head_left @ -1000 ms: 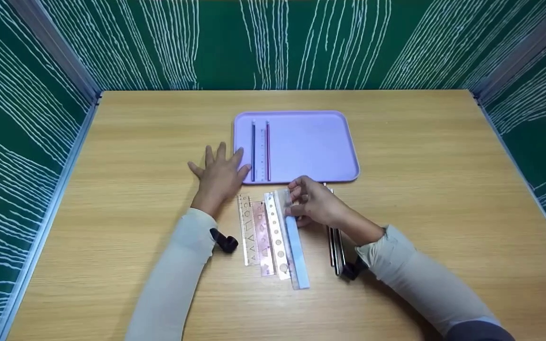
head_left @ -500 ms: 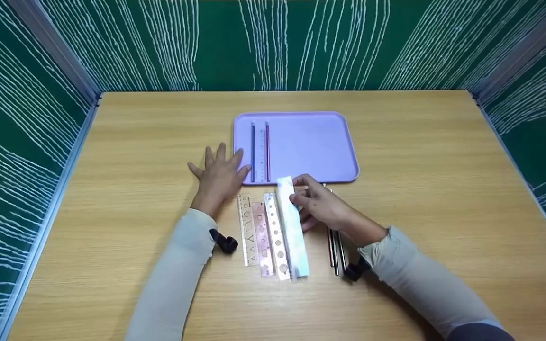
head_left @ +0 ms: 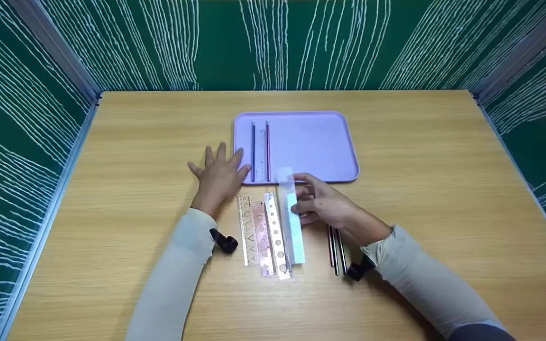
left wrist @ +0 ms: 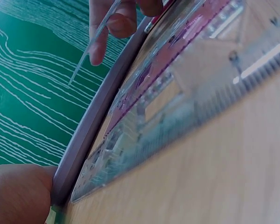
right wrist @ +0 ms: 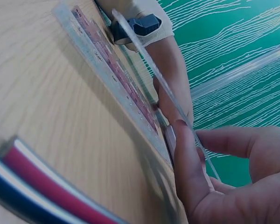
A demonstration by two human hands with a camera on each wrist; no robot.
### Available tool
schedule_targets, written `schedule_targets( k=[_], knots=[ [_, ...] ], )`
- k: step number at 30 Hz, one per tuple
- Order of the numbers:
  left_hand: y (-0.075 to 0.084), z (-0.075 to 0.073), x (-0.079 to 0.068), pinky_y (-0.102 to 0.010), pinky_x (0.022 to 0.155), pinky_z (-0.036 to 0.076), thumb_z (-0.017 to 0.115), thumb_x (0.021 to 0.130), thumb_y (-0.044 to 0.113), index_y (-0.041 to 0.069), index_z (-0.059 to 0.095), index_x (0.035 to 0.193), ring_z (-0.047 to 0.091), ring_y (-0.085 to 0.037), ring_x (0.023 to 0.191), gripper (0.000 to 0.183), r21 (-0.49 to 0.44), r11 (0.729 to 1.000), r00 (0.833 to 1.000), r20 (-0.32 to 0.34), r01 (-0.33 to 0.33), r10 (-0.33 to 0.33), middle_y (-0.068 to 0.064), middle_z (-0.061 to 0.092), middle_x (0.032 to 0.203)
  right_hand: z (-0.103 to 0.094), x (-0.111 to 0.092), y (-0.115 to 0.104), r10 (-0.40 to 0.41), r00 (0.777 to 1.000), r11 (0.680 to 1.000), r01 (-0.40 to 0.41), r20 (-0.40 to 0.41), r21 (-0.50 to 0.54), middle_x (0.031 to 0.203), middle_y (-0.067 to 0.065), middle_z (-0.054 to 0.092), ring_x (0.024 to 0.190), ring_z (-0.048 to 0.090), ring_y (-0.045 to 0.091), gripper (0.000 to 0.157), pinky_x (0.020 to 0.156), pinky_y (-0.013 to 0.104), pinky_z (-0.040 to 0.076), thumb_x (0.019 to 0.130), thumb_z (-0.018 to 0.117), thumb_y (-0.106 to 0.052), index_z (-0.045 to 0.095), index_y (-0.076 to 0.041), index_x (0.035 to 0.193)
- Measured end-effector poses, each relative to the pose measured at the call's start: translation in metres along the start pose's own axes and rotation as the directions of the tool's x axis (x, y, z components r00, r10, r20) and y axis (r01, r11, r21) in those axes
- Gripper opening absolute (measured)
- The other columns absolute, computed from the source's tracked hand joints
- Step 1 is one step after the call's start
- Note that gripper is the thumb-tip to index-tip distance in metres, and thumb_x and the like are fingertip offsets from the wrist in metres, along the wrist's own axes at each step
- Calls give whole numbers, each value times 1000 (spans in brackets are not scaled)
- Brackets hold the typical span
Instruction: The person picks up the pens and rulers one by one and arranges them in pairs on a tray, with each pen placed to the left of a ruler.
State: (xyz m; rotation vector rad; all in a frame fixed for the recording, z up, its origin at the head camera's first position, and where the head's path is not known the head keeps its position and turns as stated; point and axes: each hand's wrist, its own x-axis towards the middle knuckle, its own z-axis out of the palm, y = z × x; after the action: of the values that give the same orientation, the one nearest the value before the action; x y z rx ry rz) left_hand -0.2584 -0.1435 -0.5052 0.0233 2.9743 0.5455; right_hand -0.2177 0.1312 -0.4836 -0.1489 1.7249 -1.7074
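Note:
My right hand [head_left: 327, 203] pinches a clear ruler [head_left: 295, 244] between thumb and fingers. In the right wrist view the ruler [right wrist: 151, 65] is tilted and held above the table; its far end overlaps the tray's near rim in the head view. Fingers spread, my left hand [head_left: 220, 177] rests at the left edge of the purple tray [head_left: 311, 142]. On that tray lie a dark blue pencil [head_left: 253, 151], a clear ruler [head_left: 262, 156] and a red pencil [head_left: 268, 151], side by side.
Left of the held ruler lie a clear stencil ruler [head_left: 248, 237], a pink stencil ruler [head_left: 264, 246] and a clear ruler with round holes [head_left: 277, 241]. Several pencils [head_left: 336, 251] lie beneath the right wrist. Green walls [head_left: 273, 47] with white lines enclose the table.
My right hand has lifted the clear ruler off the table, tilting it and shifting it a little toward the tray. The left hand has stayed in place.

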Motion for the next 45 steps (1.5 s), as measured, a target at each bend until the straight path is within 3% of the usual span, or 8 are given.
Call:
schedule_targets(
  k=[6,13,18,29,40,45],
  knots=[
    [0,-1,0,-90,104,-8,38,104,62,35,32,160,-3,-49,157,63,-6,1000,1000,8,5,-5,-14,10,173,-1,1,0,-23,1000,1000,23,-4,-18,120,9,48,100,63,22,79,70,44,64,92,68,2,31,-20,158],
    [0,-1,0,-90,103,-8,37,104,61,35,32,161,-4,-50,156,62,1,1000,1000,17,7,-7,-14,10,173,-2,2,1,-33,999,998,32,-4,-50,118,10,49,83,65,22,69,66,47,64,98,61,-5,30,-19,158],
    [0,-2,0,-90,103,-8,37,105,61,35,32,161,-4,-50,157,62,2,1000,1000,18,6,-6,-14,10,173,-2,4,0,-43,998,998,41,-37,-47,114,9,52,76,66,21,65,62,44,64,98,60,-5,33,-16,156],
    [1,-1,-2,-91,103,-5,40,105,59,33,35,160,-1,-51,156,61,-3,1000,1000,-13,-10,10,-16,14,171,-5,9,-7,-63,992,996,56,-108,-65,108,6,54,81,62,17,62,64,45,64,98,62,-7,37,-17,154],
    [1,-2,-1,-89,104,-8,39,104,61,35,34,160,-3,-50,157,62,-5,1000,1000,3,6,-6,-14,11,172,-8,19,-16,-78,987,996,71,-144,-58,112,6,53,76,64,17,63,63,43,64,99,63,-8,37,-19,155],
    [1,-2,-1,-89,103,-9,38,104,62,36,33,160,-4,-49,157,62,-1,1000,1000,9,11,-11,-14,10,173,-8,23,-19,-93,988,994,85,-124,-66,116,7,50,74,66,20,62,63,41,64,101,60,-9,34,-15,156]
  ],
)
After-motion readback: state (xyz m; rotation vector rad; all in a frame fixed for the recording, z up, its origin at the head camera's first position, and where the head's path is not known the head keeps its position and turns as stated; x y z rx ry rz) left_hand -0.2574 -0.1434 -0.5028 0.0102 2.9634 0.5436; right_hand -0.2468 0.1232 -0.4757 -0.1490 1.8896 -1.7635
